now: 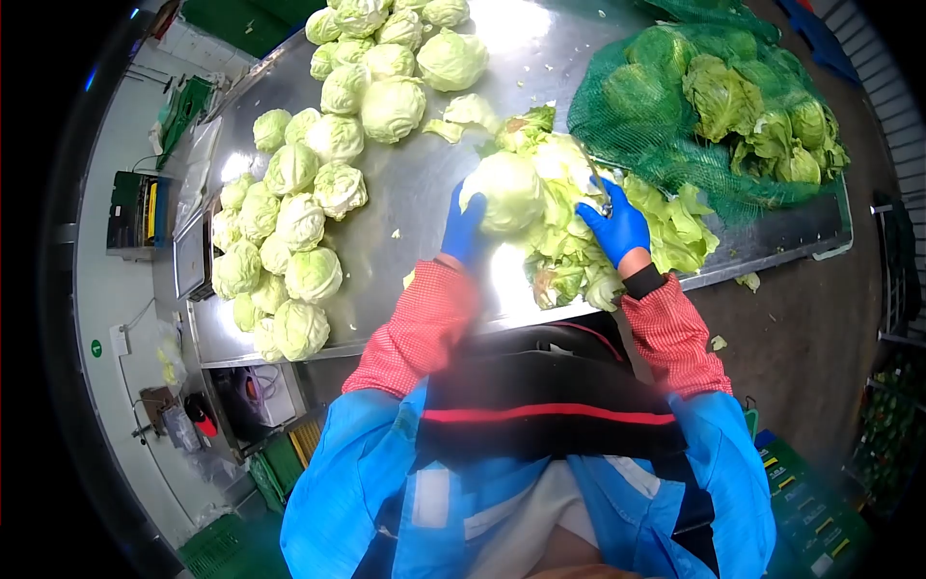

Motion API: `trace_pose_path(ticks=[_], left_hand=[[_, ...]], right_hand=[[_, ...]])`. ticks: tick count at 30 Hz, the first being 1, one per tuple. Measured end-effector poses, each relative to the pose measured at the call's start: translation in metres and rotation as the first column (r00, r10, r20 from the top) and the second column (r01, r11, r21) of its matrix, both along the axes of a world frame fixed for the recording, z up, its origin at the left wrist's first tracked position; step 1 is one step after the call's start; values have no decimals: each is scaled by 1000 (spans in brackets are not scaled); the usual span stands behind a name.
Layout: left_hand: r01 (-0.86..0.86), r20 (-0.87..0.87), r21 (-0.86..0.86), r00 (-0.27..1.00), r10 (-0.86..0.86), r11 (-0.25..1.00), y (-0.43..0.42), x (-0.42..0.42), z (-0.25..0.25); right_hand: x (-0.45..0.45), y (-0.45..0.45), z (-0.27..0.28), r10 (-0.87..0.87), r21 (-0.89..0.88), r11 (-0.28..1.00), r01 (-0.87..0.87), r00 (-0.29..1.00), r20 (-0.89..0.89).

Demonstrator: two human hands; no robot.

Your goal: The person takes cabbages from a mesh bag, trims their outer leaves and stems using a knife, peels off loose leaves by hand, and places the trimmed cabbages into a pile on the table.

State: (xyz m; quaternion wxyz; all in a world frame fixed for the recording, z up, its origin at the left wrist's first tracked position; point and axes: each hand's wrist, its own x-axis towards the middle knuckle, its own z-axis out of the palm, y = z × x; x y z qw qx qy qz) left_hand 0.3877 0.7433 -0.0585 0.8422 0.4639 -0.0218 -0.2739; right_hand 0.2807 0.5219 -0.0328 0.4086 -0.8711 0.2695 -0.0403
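A pale, trimmed cabbage head [509, 193] sits at the middle of the metal table [405, 241]. My left hand [464, 224], in a blue glove, holds its left side. On the right, my right hand [615, 224], also gloved in blue, is closed around the handle of a knife [594, 170], whose blade is hard to make out. Between the two hands and under the right one lie loose green outer leaves [567, 241]. More leaves [675, 227] spread to the right of my right hand.
Many trimmed cabbages [300, 222] are piled on the table's left side and far edge. A green net bag [627, 106] with untrimmed cabbages [721, 98] lies at the back right. Green crates [810, 511] stand at the lower right, a shelf [256, 400] under the table.
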Motion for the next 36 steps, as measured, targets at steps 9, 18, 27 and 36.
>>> trace_pose_path(ticks=[9,18,27,36], left_hand=[[126,-46,20,991,-125,992,-7,3,14],[343,-101,-175,926,-363,923,7,-11,41],[191,-217,-807,785,-581,559,-2,-15,27],[138,-304,-771,778,-550,622,-8,-24,18]], right_hand=[[13,37,42,269,-290,946,-146,854,446],[15,0,54,200,249,923,-292,921,335],[22,3,66,332,358,825,-437,888,319],[0,-37,75,368,821,399,-409,891,265]])
